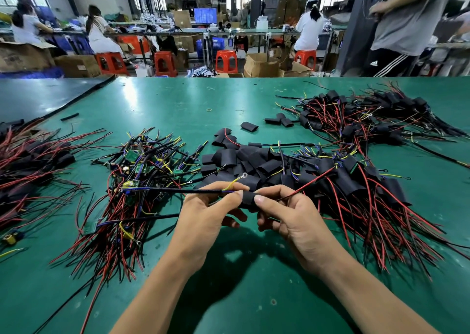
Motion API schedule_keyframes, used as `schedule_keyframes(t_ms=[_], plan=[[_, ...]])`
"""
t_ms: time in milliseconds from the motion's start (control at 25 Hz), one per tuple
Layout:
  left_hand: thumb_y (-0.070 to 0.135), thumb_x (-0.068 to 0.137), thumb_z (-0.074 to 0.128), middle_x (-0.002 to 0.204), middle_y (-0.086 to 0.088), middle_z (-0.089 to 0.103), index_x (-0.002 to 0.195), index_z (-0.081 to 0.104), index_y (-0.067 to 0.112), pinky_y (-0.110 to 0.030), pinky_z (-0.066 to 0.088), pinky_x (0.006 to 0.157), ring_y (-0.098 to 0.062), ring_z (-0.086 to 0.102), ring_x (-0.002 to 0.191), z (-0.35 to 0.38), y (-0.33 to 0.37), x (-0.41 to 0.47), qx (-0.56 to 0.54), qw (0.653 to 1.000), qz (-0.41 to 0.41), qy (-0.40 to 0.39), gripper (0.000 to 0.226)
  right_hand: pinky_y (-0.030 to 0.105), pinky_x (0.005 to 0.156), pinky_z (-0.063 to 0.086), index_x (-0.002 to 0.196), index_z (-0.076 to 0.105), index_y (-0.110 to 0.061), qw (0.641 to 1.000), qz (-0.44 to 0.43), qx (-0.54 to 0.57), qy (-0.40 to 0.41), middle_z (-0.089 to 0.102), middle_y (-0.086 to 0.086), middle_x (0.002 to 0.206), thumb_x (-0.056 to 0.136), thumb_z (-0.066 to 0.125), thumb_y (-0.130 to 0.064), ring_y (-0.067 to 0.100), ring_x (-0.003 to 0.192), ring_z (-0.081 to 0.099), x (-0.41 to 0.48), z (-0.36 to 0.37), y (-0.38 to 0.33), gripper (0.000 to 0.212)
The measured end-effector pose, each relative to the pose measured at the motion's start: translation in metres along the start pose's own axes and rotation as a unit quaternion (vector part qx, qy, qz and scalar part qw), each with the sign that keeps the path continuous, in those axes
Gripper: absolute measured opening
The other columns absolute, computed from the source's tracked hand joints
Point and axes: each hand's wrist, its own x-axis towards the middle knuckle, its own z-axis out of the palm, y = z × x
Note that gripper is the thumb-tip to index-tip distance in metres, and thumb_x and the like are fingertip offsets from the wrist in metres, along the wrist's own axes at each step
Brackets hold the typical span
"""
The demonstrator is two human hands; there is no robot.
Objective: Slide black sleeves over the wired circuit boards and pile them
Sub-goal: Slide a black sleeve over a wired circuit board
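Because the black sleeve [248,198] is thin, soft tubing, it will flatten under pressure and should be pinched lightly at its edges, not squeezed across the middle. It sits between the two hands, above the green table [254,270]. The right hand [292,216] is closed around it, thumb on the near face and fingers curled beneath. The left hand [211,211] is closed on the wire bundle [178,190] just beside the sleeve — a black cable, a yellow lead with a ring end and blue wires run out from that grip. A red wire [312,180] leaves the sleeve past the right hand. The board itself is hidden; likely it is inside the sleeve.

The assembly is light and floppy. Judged handling: hold the wires close to the board, since solder joints are fragile, and draw the sleeve along steadily. Loose sleeves [236,157] lie just beyond the hands, bare boards [142,163] beyond the left hand, finished units [356,176] beyond the right.
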Motion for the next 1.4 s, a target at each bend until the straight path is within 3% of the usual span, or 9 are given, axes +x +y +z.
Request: schedule_keyframes(t_ms=[280,480,600,800,1080,1160,1280,1400], plan=[[0.016,0.091,0.065,0.087,-0.009,0.074,0.094,0.077,0.021,-0.024,0.05,0.053,-0.02,0.065,0.064,0.006,-0.002,-0.002,-0.043,0.998,-0.039,-0.012,0.013,0.026,0.058,0.051,0.079,0.077,-0.023,1.0,-0.01,0.023,0.011,0.066,0.005,0.07,0.07,0.085,-0.02,0.015,0.057,0.057,0.002,0.001,-0.003,0.013],[0.031,0.063,0.078,0.085,-0.005,0.073,0.089,0.078,0.02,-0.025,0.051,0.054,-0.017,0.067,0.06,0.005,0.003,0.0,-0.135,0.984,-0.115,-0.005,0.028,0.024,0.054,0.051,0.079,0.077,-0.021,0.999,-0.022,0.036,0.033,0.067,0.002,0.069,0.065,0.081,-0.022,0.013,0.055,0.057,0.002,0.002,-0.002,0.015],[0.027,0.063,0.078,0.086,-0.006,0.073,0.09,0.074,0.014,-0.023,0.051,0.049,-0.017,0.068,0.061,0.004,0.004,0.002,-0.169,0.975,-0.144,0.0,0.03,0.024,0.057,0.053,0.082,0.077,-0.018,0.998,-0.02,0.044,0.043,0.069,0.003,0.072,0.065,0.08,-0.022,0.014,0.056,0.059,0.001,0.001,-0.003,0.017],[0.019,0.064,0.075,0.08,-0.008,0.072,0.091,0.069,0.009,-0.023,0.052,0.048,-0.017,0.066,0.055,0.007,0.001,0.002,-0.173,0.975,-0.135,0.024,0.029,0.024,0.061,0.056,0.087,0.079,-0.016,0.997,-0.038,0.046,0.045,0.07,0.004,0.072,0.061,0.084,-0.031,0.016,0.058,0.064,-0.002,0.006,-0.003,0.031],[0.013,0.072,0.077,0.084,-0.019,0.074,0.084,0.076,0.009,-0.026,0.054,0.054,-0.024,0.067,0.059,0.002,-0.002,0.001,-0.098,0.993,-0.055,0.021,0.013,0.023,0.061,0.055,0.088,0.08,-0.018,0.999,-0.031,0.013,0.041,0.074,0.007,0.08,0.063,0.082,-0.033,0.016,0.06,0.065,-0.002,0.006,-0.005,0.029],[0.023,0.062,0.079,0.082,-0.018,0.074,0.082,0.077,0.012,-0.026,0.054,0.055,-0.023,0.067,0.058,0.003,-0.001,0.001,-0.102,0.992,-0.067,0.012,0.023,0.023,0.058,0.053,0.083,0.079,-0.02,0.999,-0.014,0.019,0.033,0.07,0.008,0.073,0.065,0.081,-0.035,0.015,0.057,0.062,-0.001,0.006,-0.006,0.024],[0.032,0.052,0.081,0.07,-0.008,0.069,0.077,0.079,0.019,-0.023,0.052,0.053,-0.016,0.062,0.051,0.007,0.0,0.001,-0.116,0.988,-0.1,-0.002,0.028,0.021,0.05,0.048,0.076,0.075,-0.02,0.995,0.088,0.051,-0.015,0.067,0.013,0.071,0.069,0.079,-0.036,0.013,0.05,0.054,-0.003,0.004,-0.011,0.018],[0.032,0.059,0.082,0.073,-0.004,0.067,0.082,0.078,0.016,-0.021,0.048,0.05,-0.015,0.059,0.051,0.006,-0.002,0.003,-0.136,0.982,-0.132,0.0,0.028,0.02,0.048,0.045,0.069,0.07,-0.022,0.989,0.136,0.041,-0.032,0.065,0.007,0.068,0.068,0.08,-0.038,0.011,0.048,0.051,-0.004,0.002,-0.015,0.019]])
